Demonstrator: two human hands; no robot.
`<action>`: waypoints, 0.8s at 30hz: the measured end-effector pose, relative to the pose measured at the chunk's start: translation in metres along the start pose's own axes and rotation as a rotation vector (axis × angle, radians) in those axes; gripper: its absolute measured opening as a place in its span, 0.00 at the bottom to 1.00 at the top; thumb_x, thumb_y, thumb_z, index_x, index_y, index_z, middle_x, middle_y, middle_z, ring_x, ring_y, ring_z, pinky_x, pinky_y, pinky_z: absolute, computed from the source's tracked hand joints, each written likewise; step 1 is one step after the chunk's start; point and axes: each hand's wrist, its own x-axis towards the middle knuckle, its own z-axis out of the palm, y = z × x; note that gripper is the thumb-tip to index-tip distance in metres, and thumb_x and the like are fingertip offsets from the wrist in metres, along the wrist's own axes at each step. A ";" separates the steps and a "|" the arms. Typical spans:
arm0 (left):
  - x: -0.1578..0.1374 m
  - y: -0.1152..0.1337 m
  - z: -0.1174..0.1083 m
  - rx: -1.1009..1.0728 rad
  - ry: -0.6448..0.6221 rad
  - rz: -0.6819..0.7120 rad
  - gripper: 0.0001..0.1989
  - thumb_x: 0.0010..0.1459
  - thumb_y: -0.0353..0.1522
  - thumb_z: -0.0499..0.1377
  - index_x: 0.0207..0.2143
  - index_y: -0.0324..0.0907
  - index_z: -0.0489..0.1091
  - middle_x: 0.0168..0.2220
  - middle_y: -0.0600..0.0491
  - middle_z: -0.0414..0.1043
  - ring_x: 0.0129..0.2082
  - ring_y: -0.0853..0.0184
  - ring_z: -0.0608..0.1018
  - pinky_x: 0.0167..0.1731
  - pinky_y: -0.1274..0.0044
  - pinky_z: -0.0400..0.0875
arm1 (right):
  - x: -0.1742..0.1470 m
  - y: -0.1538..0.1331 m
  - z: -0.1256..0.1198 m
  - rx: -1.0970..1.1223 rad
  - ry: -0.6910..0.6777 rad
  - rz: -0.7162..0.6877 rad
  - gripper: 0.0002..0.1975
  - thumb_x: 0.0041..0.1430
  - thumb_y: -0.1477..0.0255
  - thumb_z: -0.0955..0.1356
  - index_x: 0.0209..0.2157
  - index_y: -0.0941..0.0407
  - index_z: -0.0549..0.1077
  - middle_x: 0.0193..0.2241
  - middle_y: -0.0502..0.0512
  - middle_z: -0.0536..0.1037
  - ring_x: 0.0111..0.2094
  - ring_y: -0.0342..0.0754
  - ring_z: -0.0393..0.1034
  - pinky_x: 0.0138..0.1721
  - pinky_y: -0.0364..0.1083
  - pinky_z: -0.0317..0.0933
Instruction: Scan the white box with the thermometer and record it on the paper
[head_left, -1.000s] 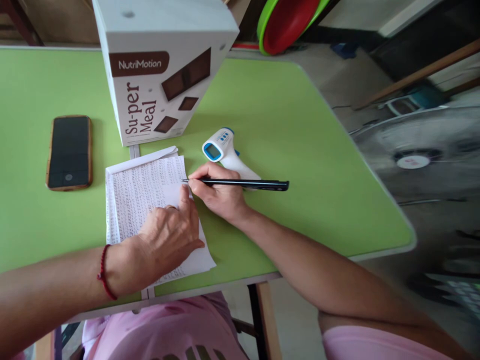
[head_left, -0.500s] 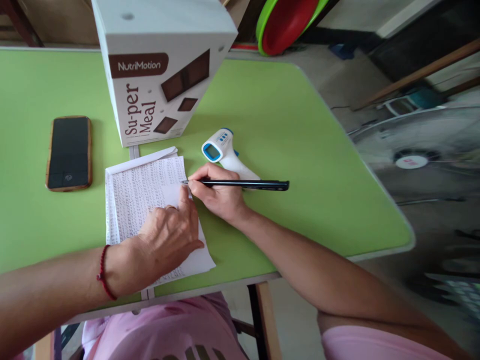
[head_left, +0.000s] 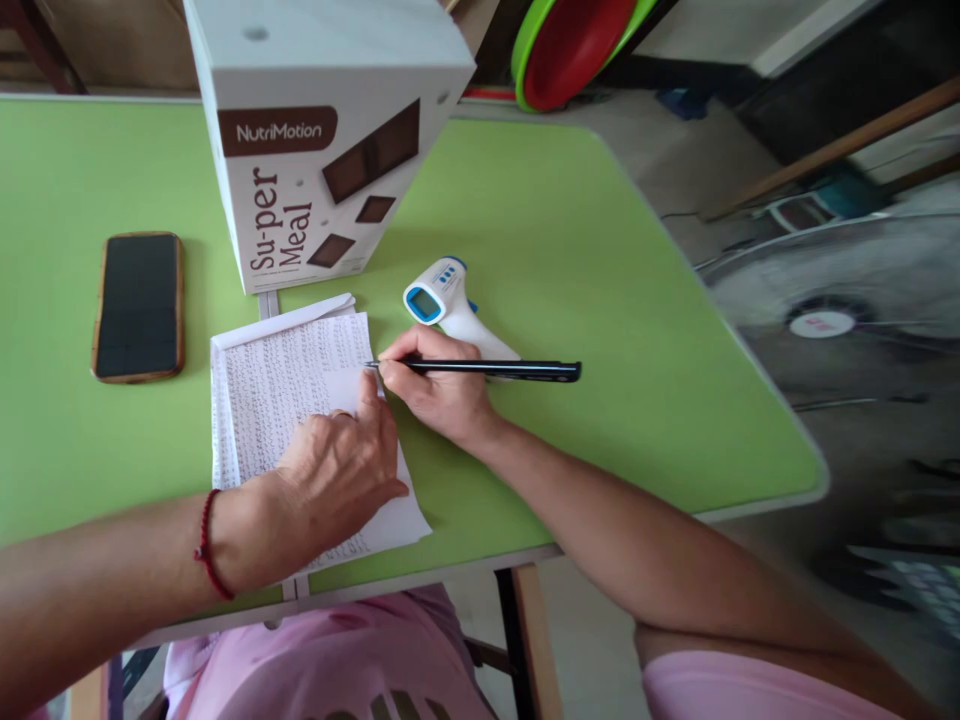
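A black pen (head_left: 510,370) is pinched in my right hand (head_left: 442,385), its tip at the right edge of a handwritten sheet of paper (head_left: 281,375). Rows of small writing cover the upper part of the sheet; more written sheets lie under it. My left hand (head_left: 337,465) rests on the paper, index finger stretched toward the pen tip and thumb out to the side, holding nothing. Some of its fingers are partly hidden from view. Just beyond my right hand lies a white and blue infrared thermometer (head_left: 446,290), its handle partly behind the hand and pen.
A white NutriMotion box (head_left: 315,190) stands behind the papers on the green table (head_left: 600,300). To the left lies a phone (head_left: 139,308) in a brown case. A fan (head_left: 821,322) is beyond the table's right edge, and a red and green basin (head_left: 574,50) sits farther back.
The pen and my right hand have shifted very slightly to the right. My left hand and the paper stay in place.
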 end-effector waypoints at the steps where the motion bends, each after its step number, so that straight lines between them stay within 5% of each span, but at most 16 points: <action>1: 0.000 0.000 0.000 0.003 0.002 -0.001 0.29 0.64 0.44 0.51 0.55 0.28 0.67 0.58 0.27 0.61 0.21 0.67 0.73 0.17 0.74 0.58 | 0.000 0.000 0.000 -0.001 0.000 0.005 0.06 0.51 0.74 0.66 0.22 0.53 0.66 0.17 0.45 0.72 0.18 0.39 0.61 0.21 0.41 0.57; 24: 0.002 -0.001 -0.006 -0.013 -0.050 0.000 0.29 0.63 0.46 0.51 0.55 0.30 0.67 0.58 0.29 0.62 0.23 0.67 0.74 0.19 0.74 0.60 | 0.000 0.003 0.000 -0.013 0.061 -0.026 0.06 0.50 0.75 0.65 0.21 0.54 0.66 0.16 0.45 0.70 0.17 0.39 0.59 0.20 0.41 0.55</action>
